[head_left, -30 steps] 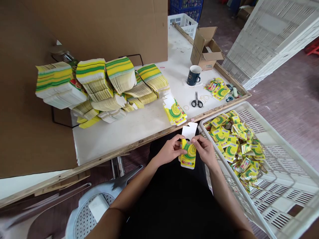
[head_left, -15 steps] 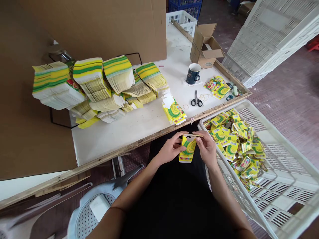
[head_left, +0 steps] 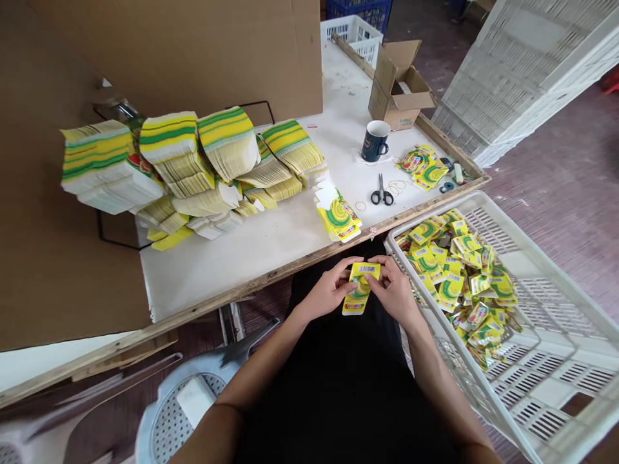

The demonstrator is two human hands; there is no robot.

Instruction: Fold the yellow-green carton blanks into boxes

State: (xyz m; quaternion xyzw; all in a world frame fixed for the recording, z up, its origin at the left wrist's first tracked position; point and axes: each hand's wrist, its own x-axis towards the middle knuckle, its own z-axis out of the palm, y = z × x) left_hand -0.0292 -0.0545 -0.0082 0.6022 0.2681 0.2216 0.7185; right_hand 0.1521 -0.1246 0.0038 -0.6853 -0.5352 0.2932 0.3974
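Between my hands, in front of the table edge, is a small yellow-and-green printed carton (head_left: pixel 356 299) with a barcode flap at its top. My left hand (head_left: pixel 330 288) grips its left side, thumb on the front. On the right, my right hand (head_left: pixel 393 291) holds the top, its thumb pressing near the flap and its fingers behind. The carton's back is hidden. Just beyond, a few flat cartons (head_left: pixel 338 216) with white flaps lie at the table's edge. Beside my right arm, a white plastic crate (head_left: pixel 541 277) contains many folded yellow cartons (head_left: pixel 451 288).
Bundled stacks of flat cartons (head_left: pixel 227 142) line the table (head_left: pixel 193 277) before a cardboard sheet (head_left: pixel 232 51). Further right are scissors (head_left: pixel 382 193), a dark mug (head_left: pixel 375 143), an opened cardboard box (head_left: pixel 401 90) and a carton pile (head_left: pixel 422 167). A grey stool (head_left: pixel 164 419) stands lower left.
The carton's top flap has been folded down toward me, so its barcode now shows and the cut-out opening is covered. My right thumb has moved left onto the front.
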